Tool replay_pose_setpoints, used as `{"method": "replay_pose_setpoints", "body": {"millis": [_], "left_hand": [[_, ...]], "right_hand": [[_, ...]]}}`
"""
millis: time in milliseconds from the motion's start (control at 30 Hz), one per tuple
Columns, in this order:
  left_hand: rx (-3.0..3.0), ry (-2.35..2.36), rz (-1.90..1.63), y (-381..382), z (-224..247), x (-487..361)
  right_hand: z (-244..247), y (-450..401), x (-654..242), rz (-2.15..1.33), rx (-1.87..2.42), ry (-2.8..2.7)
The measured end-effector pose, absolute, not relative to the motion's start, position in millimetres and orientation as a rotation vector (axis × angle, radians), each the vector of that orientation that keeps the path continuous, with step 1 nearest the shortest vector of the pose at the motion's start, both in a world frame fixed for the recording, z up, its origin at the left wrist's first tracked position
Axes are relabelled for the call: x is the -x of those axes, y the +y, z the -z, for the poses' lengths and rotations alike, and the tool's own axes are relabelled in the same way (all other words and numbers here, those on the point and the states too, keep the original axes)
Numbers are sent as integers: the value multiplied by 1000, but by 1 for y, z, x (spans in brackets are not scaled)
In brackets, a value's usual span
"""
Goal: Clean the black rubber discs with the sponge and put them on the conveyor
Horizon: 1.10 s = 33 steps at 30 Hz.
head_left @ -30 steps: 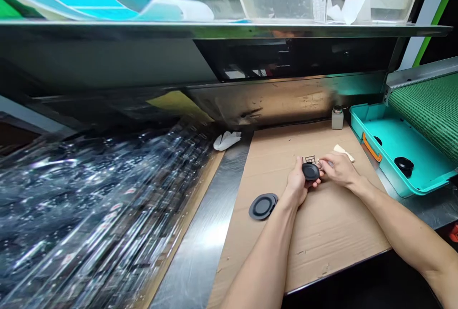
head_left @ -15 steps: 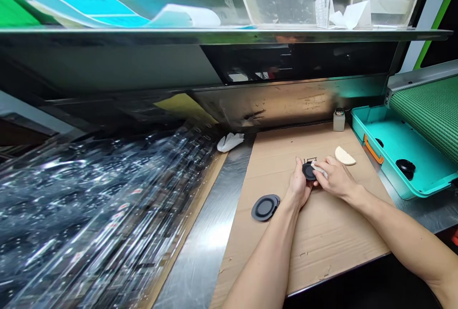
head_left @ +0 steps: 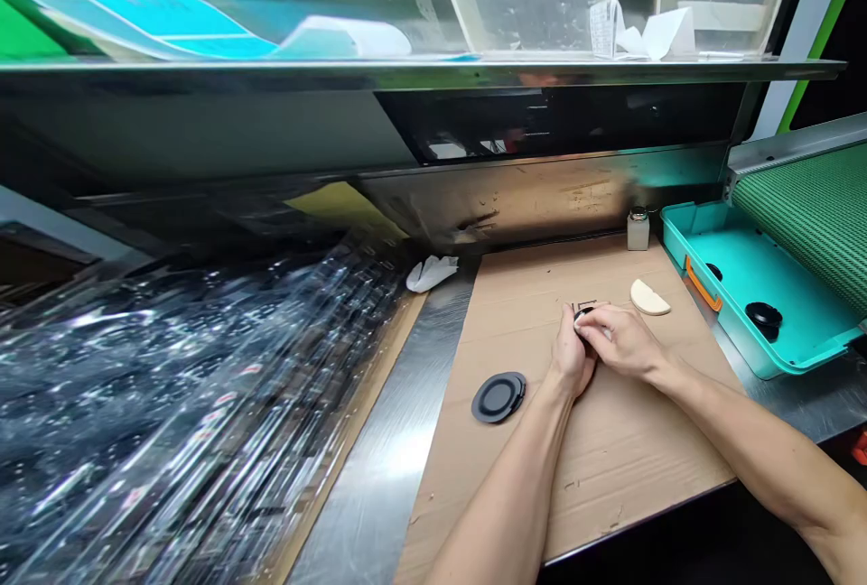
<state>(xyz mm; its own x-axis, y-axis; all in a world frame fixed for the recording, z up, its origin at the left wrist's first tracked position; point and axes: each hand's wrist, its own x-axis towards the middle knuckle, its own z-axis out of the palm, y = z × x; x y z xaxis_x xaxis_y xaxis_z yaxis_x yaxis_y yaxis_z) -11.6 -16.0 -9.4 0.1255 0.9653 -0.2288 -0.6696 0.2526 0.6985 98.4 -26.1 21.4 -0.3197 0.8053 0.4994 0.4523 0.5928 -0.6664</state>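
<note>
Over the cardboard sheet (head_left: 515,486), my left hand (head_left: 571,355) is closed around a small black round part (head_left: 583,311), mostly hidden by my fingers. My right hand (head_left: 623,339) meets it from the right, fingertips pinched against the part. A bit of white, cloth-like material (head_left: 578,320) shows at those fingertips; most of it is covered. Left of my left forearm lies a dark grey ringed disc (head_left: 498,397), seemingly with another under it. Beyond my right hand rests a cream half-round pad (head_left: 648,297).
A small bottle (head_left: 638,229) stands at the cardboard's back edge. To the right, a teal tray (head_left: 806,355) with black round parts sits beside a green conveyor belt (head_left: 813,197). Clear plastic packaging (head_left: 169,404) fills the left, near a crumpled white tissue (head_left: 432,273). A metal shelf (head_left: 433,73) runs overhead.
My right fingers have moved left, over the black part, which now faces the camera less and is more covered. The view has shifted slightly.
</note>
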Motion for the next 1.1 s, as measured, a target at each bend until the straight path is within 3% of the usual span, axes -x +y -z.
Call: {"method": "replay_pose_setpoints", "body": {"millis": [333,467,867,967,1100], "left_hand": [[-491,752,-1278,-15,12,7],[-528,818,-1267,-13,9,12],[-467,921,-1373,-15,9,4],[-566,957,-1333,-13,11,8],[-578,953,-1362,-11,10,9]], "right_hand": [[-22,-23,-101,-452,1089,-1940],[-24,-23,-108,-460,999,-2169],[-21,-17,-112,-119,1285,-2284],[-26,-19,-115,-170,1434,-2264],[-33,-25,-118,-457,1252,-2333]]}}
